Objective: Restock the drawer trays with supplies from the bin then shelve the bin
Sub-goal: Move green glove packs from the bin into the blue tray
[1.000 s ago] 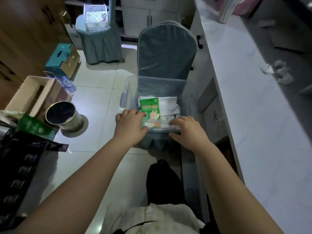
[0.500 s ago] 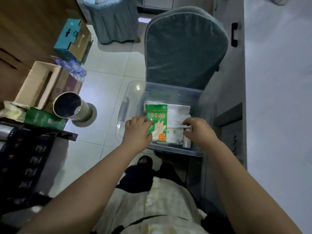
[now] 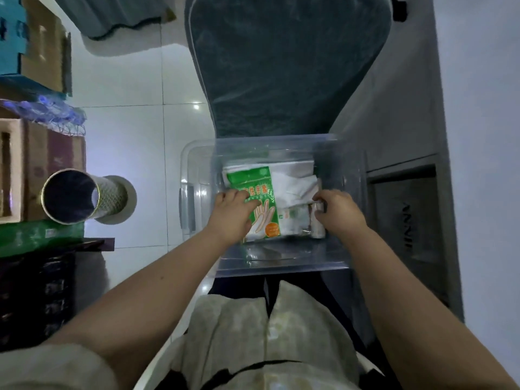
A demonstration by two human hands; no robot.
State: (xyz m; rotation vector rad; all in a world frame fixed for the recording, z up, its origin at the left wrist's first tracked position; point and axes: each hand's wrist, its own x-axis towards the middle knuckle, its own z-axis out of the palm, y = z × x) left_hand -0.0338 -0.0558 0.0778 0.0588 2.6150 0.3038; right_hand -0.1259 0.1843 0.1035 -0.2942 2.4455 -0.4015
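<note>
A clear plastic bin [image 3: 281, 267] stands on the seat of a grey-green chair [image 3: 284, 66] right in front of me. Inside lie a green and white packet of disposable gloves [image 3: 259, 181] and white packets [image 3: 295, 178]. My left hand [image 3: 232, 215] is down in the bin with its fingers closed on the left edge of the glove packet. My right hand [image 3: 339, 212] is also in the bin, gripping a small clear-wrapped packet [image 3: 316, 229] at the right side.
On the right a pale counter [image 3: 484, 136] runs along, with an open drawer [image 3: 405, 220] below it. On the left stand a round metal waste bin [image 3: 81, 197], cardboard boxes [image 3: 39, 170] and a dark crate [image 3: 36, 299] on the white tiled floor.
My head has tilted down and nearer, so the bin looks bigger. Both hands went from the bin's near rim down inside it and closed on the packets.
</note>
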